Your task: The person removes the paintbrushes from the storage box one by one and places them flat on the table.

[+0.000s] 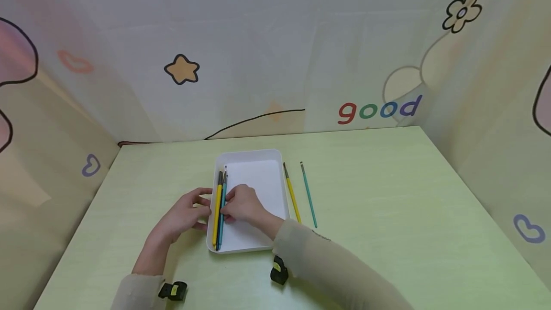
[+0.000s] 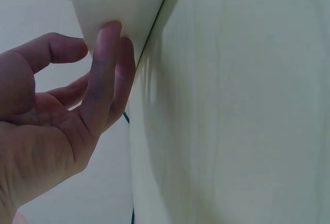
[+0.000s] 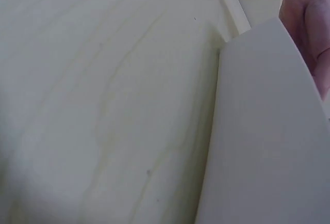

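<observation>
Pale green table (image 1: 387, 195) with white tray (image 1: 275, 157), yellow brush (image 1: 292, 194) and teal brush (image 1: 308, 196) beside it

Tray (image 1: 275, 157) plain white. Inside tray, along left wall: yellow brush (image 1: 216, 216) with dark ferrule, teal brush (image 1: 221, 219) beside it. On tabletop right of tray: second yellow brush (image 1: 292, 197) with dark tip end, thin teal-green brush (image 1: 308, 195). Tabletop (image 1: 387, 195) pale yellow-green, faint wood grain. Sleeves (image 1: 327, 267) beige. Wrist mounts (image 1: 279, 271) black with yellow mark. Backdrop (image 1: 275, 51) cream, cartoon print: orange star outlined black, flower outlined black, pink and blue hearts, word "good" in red, green, blue, purple letters.
</observation>
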`<state>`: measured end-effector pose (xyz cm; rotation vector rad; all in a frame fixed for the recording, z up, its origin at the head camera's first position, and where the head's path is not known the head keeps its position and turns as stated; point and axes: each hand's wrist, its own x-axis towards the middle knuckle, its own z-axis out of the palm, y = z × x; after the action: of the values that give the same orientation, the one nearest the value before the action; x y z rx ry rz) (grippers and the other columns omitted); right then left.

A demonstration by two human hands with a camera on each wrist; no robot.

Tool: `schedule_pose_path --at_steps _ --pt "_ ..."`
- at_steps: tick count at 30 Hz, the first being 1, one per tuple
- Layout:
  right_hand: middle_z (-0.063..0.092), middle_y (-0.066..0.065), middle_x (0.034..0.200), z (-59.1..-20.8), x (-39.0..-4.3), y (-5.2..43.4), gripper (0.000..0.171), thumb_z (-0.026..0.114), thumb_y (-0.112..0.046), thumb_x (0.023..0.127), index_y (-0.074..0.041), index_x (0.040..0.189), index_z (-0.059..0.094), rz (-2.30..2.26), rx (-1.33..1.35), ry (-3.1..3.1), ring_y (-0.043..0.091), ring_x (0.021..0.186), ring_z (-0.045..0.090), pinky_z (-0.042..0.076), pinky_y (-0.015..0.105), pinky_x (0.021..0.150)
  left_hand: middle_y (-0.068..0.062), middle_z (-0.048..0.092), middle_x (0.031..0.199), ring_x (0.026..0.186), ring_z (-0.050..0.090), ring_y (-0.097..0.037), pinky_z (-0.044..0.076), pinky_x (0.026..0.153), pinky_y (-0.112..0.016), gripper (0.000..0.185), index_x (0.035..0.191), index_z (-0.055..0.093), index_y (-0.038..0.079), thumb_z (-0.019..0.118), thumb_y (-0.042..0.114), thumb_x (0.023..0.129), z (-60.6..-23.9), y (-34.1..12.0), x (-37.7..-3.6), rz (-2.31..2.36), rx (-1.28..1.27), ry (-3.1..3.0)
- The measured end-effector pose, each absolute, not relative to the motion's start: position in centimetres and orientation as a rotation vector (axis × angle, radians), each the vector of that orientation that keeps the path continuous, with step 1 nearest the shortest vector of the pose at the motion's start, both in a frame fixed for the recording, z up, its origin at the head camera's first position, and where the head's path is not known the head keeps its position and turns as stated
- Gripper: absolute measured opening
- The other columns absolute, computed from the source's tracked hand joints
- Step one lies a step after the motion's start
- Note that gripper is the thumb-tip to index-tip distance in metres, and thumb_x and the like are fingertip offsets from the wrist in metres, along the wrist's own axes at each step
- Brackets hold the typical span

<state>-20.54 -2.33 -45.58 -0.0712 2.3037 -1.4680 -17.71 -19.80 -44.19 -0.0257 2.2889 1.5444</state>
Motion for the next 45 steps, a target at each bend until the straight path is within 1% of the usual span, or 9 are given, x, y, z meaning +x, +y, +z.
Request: schedule_pose_path --at_steps 3,8,16,21,26,31,34,39,45 --pt "0.068 0.007 0.079 -45.5 -20.5 -2.3 0.023 0.078 0.001 0.087 0.003 0.105 0.064 -1.496 -0.055 2.280 0.019 0.061 0.071 0.059 0.027 0.058 -0.025 0.047 0.126 0.095 0.062 -0.031 0.063 0.073 -0.041 0.059 0.151 0.040 0.000 0.057 -0.002 0.095 -44.2 -19.8 -17.7 1.543 -0.030 2.287" --pt "0.070 0.008 0.080 -45.3 -20.4 -1.7 0.025 0.075 0.004 0.087 0.003 0.108 0.061 -1.580 -0.031 2.169 0.020 0.064 0.071 0.061 0.029 0.059 -0.025 0.048 0.127 0.096 0.063 -0.032 0.063 0.074 -0.040 0.060 0.152 0.040 0.001 0.059 -0.001 0.095 -44.2 -19.8 -17.6 1.528 -0.032 2.296" --pt "0.069 0.013 0.089 -44.7 -20.5 0.1 0.027 0.069 0.001 0.091 0.000 0.115 0.057 -1.664 -0.044 1.987 0.021 0.070 0.069 0.062 0.033 0.064 -0.024 0.048 0.128 0.096 0.062 -0.031 0.063 0.074 -0.040 0.060 0.152 0.040 0.002 0.059 0.001 0.096 -44.0 -19.8 -17.5 1.514 -0.040 2.301" --pt "0.069 0.015 0.093 -43.7 -20.6 1.4 0.025 0.069 -0.001 0.092 -0.001 0.115 0.059 -1.672 -0.072 1.947 0.023 0.076 0.070 0.063 0.034 0.069 -0.024 0.048 0.129 0.097 0.062 -0.031 0.063 0.074 -0.039 0.062 0.153 0.039 0.003 0.061 0.003 0.095 -44.2 -19.9 -17.4 1.509 -0.055 2.303" --pt "0.068 0.017 0.096 -42.5 -20.6 3.0 0.026 0.067 0.002 0.094 0.007 0.118 0.060 -1.697 -0.113 1.920 0.025 0.078 0.071 0.062 0.040 0.079 -0.024 0.048 0.129 0.098 0.062 -0.031 0.063 0.073 -0.040 0.063 0.153 0.038 0.001 0.061 0.002 0.095 -44.5 -20.0 -17.6 1.510 -0.036 2.313" --pt "0.065 0.024 0.104 -41.8 -20.6 4.9 0.035 0.063 0.004 0.095 0.011 0.128 0.054 -1.701 -0.145 1.917 0.024 0.078 0.072 0.061 0.046 0.083 -0.024 0.048 0.128 0.096 0.062 -0.030 0.063 0.072 -0.039 0.063 0.153 0.038 0.000 0.061 0.002 0.095 -44.5 -19.9 -17.6 1.511 -0.032 2.317" --pt "0.064 0.027 0.110 -41.7 -20.7 6.2 0.040 0.063 0.004 0.094 0.010 0.131 0.050 -1.692 -0.147 1.935 0.025 0.080 0.072 0.061 0.045 0.082 -0.024 0.049 0.128 0.094 0.062 -0.030 0.063 0.072 -0.039 0.061 0.152 0.039 0.001 0.060 0.000 0.095 -44.4 -19.8 -17.5 1.518 -0.035 2.315" --pt "0.062 0.024 0.110 -41.3 -20.7 8.8 0.039 0.063 0.004 0.093 0.008 0.130 0.051 -1.688 -0.152 1.995 0.026 0.082 0.070 0.063 0.041 0.074 -0.024 0.048 0.127 0.093 0.062 -0.030 0.062 0.072 -0.039 0.059 0.152 0.040 0.001 0.059 0.001 0.096 -44.1 -19.7 -17.4 1.520 -0.036 2.319" --pt "0.059 0.024 0.112 -41.6 -21.0 12.8 0.044 0.063 0.004 0.092 0.009 0.133 0.049 -1.714 -0.097 2.045 0.025 0.083 0.066 0.063 0.041 0.074 -0.023 0.049 0.127 0.094 0.062 -0.030 0.062 0.073 -0.039 0.061 0.152 0.039 0.001 0.061 0.002 0.096 -44.2 -19.7 -17.4 1.503 -0.043 2.328"
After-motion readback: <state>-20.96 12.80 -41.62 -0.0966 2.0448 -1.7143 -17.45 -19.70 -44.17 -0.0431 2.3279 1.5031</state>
